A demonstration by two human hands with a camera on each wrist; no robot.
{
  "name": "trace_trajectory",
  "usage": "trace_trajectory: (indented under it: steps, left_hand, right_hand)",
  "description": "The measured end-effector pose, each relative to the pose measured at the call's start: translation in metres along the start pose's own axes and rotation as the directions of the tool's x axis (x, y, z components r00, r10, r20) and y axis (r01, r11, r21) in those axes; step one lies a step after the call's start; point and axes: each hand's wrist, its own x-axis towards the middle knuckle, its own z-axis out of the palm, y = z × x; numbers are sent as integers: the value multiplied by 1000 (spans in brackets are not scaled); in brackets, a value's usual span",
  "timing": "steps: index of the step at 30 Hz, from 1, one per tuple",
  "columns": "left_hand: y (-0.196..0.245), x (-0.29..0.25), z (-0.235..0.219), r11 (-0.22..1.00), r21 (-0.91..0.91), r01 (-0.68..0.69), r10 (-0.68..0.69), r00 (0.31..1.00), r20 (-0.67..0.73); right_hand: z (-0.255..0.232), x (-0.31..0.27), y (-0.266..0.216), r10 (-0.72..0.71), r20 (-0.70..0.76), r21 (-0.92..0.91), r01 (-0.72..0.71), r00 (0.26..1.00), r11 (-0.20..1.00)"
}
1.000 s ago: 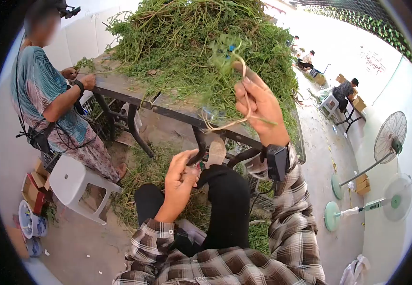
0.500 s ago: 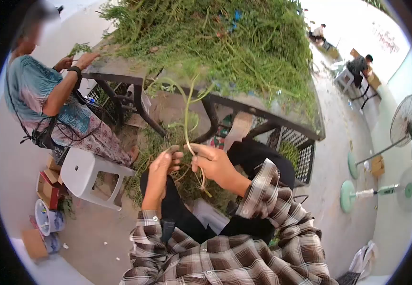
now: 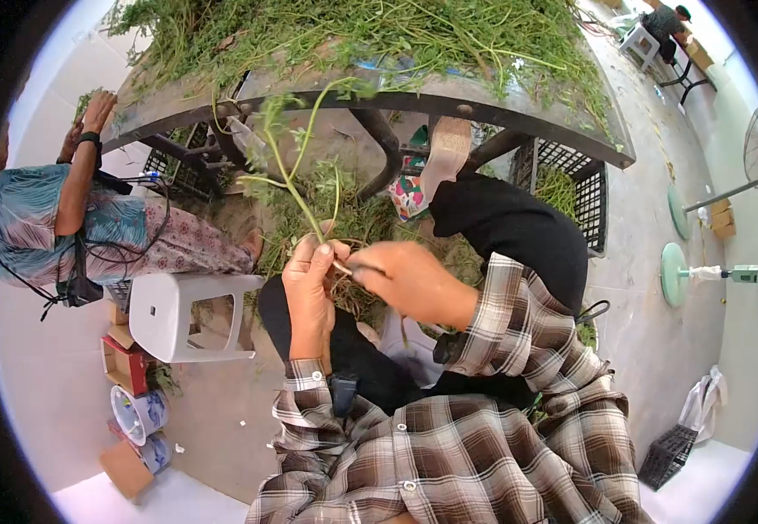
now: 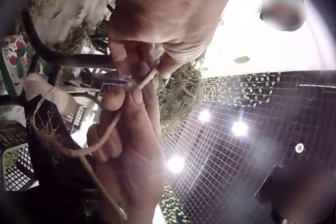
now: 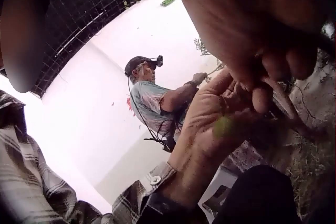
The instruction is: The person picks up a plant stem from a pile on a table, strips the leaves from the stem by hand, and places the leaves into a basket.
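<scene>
Both hands, left hand (image 3: 309, 293) and right hand (image 3: 405, 279), pinch one thin, leafy green stem (image 3: 296, 188).

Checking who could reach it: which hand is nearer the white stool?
Left. The left hand sits on the stool's side, pinching the green stem; the right hand grips the same stem farther from the stool.

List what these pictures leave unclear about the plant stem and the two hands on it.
- Stem root end: in the head view the right hand covers it.
- Left hand: its fingers on the far side of the stem are turned from the head camera.
- Right wrist view: the right hand's blurred fingers fill the frame and block the stem.
- Left wrist view: backlit, the leaves are cut off.
</scene>
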Motion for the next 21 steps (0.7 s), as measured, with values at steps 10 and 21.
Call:
trace_trajectory:
  steps: [10,21]
  left_hand:
    - [-8,-14,17,994,82,-65,61,997,49]
    - [-16,-12,40,993,-109,50,-47,998,31]
  right_hand:
    - [-14,12,6,132,-235,367,-38,963,929]
    - [-20,9,-1,340,145,739,-330,929,588]
